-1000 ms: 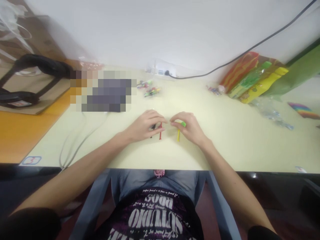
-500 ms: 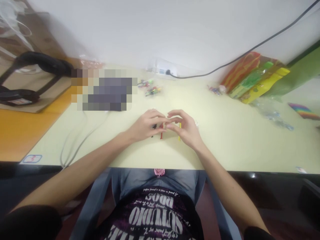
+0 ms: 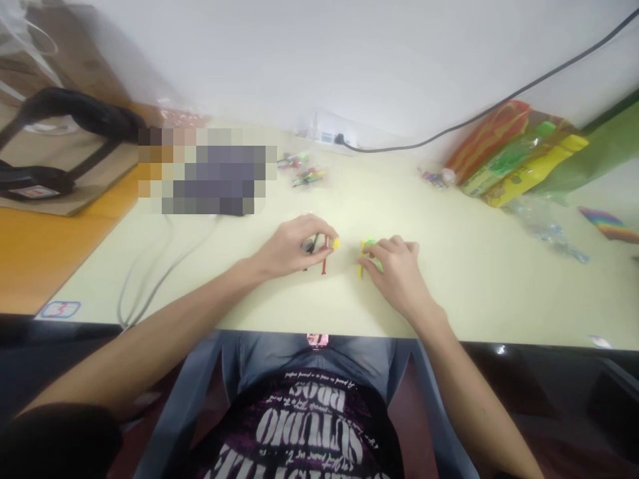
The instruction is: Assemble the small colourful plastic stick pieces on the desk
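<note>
My left hand (image 3: 294,246) pinches a small yellow plastic piece (image 3: 336,243) between thumb and fingertips. Below that hand a thin red stick-like part (image 3: 324,265) lies on the table, with small black parts (image 3: 309,246) beside it, partly covered by the fingers. My right hand (image 3: 397,263) has its fingers curled round a bright green plastic piece (image 3: 370,245), most of which they hide. A yellow stick-like part (image 3: 361,269) lies at the right thumb's tip. The two hands are apart, with bare tabletop between them.
Small colourful plastic parts (image 3: 308,177) lie farther back. A pixelated dark object (image 3: 214,176) with white cables is at left, near a black headband-like frame (image 3: 80,116). Snack bags (image 3: 529,169), a green-capped bottle (image 3: 524,153) and clear plastic wrapping (image 3: 549,229) are at right.
My hands, whose fingertips met before, have separated. The right moved right and slightly down to the green piece, which now shows; the yellow piece now shows at my left fingertips.
</note>
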`<act>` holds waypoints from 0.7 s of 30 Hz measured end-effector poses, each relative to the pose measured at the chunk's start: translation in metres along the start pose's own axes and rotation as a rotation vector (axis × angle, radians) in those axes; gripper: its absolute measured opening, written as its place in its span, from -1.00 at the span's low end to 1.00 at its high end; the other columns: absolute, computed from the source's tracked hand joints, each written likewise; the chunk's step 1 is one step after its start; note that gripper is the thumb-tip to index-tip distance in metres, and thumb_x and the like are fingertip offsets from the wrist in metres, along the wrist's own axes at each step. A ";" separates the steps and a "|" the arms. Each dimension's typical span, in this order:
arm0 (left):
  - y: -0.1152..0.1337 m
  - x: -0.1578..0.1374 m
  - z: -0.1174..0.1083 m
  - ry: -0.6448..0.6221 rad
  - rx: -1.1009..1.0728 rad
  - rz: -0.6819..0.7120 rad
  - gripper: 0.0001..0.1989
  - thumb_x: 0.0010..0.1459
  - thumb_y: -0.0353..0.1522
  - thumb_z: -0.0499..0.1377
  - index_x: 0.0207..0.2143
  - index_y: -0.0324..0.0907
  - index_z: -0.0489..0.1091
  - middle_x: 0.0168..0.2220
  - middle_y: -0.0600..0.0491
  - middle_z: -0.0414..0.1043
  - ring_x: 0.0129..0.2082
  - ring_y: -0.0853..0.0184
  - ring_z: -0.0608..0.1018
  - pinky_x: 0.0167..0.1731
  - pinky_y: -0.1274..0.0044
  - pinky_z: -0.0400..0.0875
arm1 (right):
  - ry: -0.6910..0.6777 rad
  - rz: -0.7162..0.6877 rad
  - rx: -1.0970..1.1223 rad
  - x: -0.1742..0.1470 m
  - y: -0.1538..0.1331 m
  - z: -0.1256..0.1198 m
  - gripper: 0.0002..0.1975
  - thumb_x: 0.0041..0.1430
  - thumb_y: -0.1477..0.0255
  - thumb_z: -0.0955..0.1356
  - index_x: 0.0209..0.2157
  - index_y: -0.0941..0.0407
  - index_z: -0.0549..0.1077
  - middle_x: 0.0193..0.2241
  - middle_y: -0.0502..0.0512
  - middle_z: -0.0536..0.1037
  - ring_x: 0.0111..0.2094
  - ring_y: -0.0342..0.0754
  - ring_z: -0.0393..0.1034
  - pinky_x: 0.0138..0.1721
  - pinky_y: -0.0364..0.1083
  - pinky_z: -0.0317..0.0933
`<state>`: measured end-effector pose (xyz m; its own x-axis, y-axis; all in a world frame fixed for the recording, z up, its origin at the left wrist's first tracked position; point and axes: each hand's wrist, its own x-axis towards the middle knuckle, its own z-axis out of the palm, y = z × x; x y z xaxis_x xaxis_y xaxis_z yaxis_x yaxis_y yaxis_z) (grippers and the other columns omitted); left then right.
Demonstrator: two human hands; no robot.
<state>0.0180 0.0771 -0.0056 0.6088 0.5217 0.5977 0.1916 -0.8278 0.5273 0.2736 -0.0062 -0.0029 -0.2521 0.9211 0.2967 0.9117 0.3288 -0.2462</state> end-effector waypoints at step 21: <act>0.000 0.000 -0.001 -0.004 0.002 -0.057 -0.80 0.36 -0.31 0.23 -0.02 -0.15 0.52 -0.10 -0.06 0.62 -0.09 0.22 0.62 -0.03 0.39 0.48 | -0.118 0.077 -0.024 0.017 -0.004 0.017 -0.82 0.33 0.54 0.31 -0.18 0.12 0.56 -0.28 0.19 0.68 -0.16 0.19 0.47 -0.10 0.09 0.02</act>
<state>0.0171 0.0775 -0.0050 0.5997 0.5669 0.5648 0.2275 -0.7975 0.5588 0.2598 0.0112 -0.0131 -0.2164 0.9618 0.1674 0.9368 0.2529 -0.2419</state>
